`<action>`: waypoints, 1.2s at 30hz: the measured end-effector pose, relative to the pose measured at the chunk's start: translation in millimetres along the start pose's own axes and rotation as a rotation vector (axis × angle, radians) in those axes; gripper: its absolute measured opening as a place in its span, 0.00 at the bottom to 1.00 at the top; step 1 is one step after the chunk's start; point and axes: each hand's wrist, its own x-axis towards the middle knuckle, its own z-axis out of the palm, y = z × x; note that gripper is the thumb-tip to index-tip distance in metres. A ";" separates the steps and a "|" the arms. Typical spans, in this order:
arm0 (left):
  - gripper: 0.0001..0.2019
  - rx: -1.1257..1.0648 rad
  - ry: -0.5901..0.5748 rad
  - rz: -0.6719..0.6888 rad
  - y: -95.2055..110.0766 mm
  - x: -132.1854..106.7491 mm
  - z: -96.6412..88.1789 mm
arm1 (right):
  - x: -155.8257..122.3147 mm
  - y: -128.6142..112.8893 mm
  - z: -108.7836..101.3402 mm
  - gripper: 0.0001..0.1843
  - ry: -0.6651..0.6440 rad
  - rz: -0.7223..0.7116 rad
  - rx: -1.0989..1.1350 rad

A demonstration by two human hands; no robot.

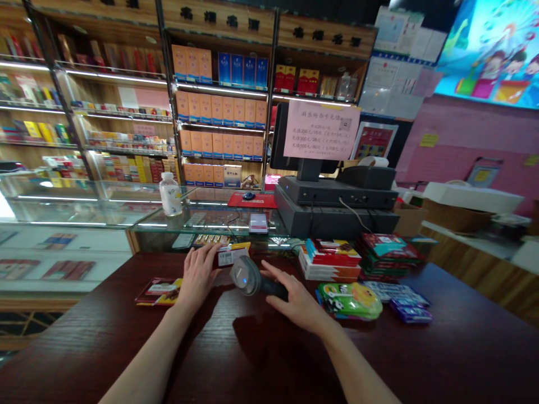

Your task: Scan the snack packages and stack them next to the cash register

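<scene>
My left hand (201, 275) grips a small flat packet (231, 255) by its left end. The packet's pale panel with a barcode faces me, and a yellow edge shows on top. Over the dark wooden counter, my right hand (297, 297) holds a grey handheld barcode scanner (246, 276), thumb and fingers around its black handle. The scanner's head is beside the packet, and a small blue light glows on it. Flat on the counter, left of my left wrist, are red and yellow chocolate packets (158, 293), partly hidden by that wrist.
On the right stand a stack of red and white packs (330, 259), dark red bags (388, 255), a green panda-printed pack (350, 300) and purple packets (410, 310). Behind are a cash register (337, 196), a small display (258, 223) and a bottle (170, 195) on the glass case.
</scene>
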 end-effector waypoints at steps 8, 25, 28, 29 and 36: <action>0.32 0.012 0.011 -0.003 -1.0 -0.8 0.5 | -1.6 2.3 1.9 0.42 -0.024 0.002 0.011; 0.30 -0.010 -0.001 -0.033 -0.7 -1.9 0.0 | -2.1 -1.4 -1.0 0.41 -0.064 -0.012 0.029; 0.31 -0.025 0.000 -0.026 -0.3 -1.3 -0.9 | -1.9 -0.8 -1.4 0.42 -0.083 -0.006 0.020; 0.31 -0.025 0.005 -0.022 -0.3 -1.3 -1.0 | -1.8 -0.8 -1.6 0.43 -0.101 0.000 0.015; 0.30 -0.023 -0.004 -0.045 0.6 -0.7 -2.6 | -1.6 -0.6 -1.1 0.45 -0.316 0.034 -0.093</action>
